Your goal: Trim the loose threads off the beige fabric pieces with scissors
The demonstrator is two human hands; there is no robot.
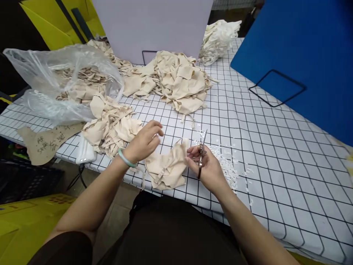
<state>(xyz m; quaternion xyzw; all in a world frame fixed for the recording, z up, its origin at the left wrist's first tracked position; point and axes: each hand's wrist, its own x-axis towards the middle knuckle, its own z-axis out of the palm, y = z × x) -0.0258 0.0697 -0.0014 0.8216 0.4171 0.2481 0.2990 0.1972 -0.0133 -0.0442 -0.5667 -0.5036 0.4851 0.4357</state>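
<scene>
My right hand grips a pair of small metal scissors, blades pointing up, and its fingertips also pinch the right edge of a beige fabric piece. That piece lies crumpled on the gridded tablecloth near the front edge. My left hand, with a pale green bangle on the wrist, hovers curled just above the fabric's left part; I cannot tell whether it holds a thin strap. Small white snippets lie scattered right of the scissors.
Beige fabric piles sit at left and at the back. A clear plastic bag holds more pieces. A cardboard template lies at the left edge. A white board and a blue board stand behind.
</scene>
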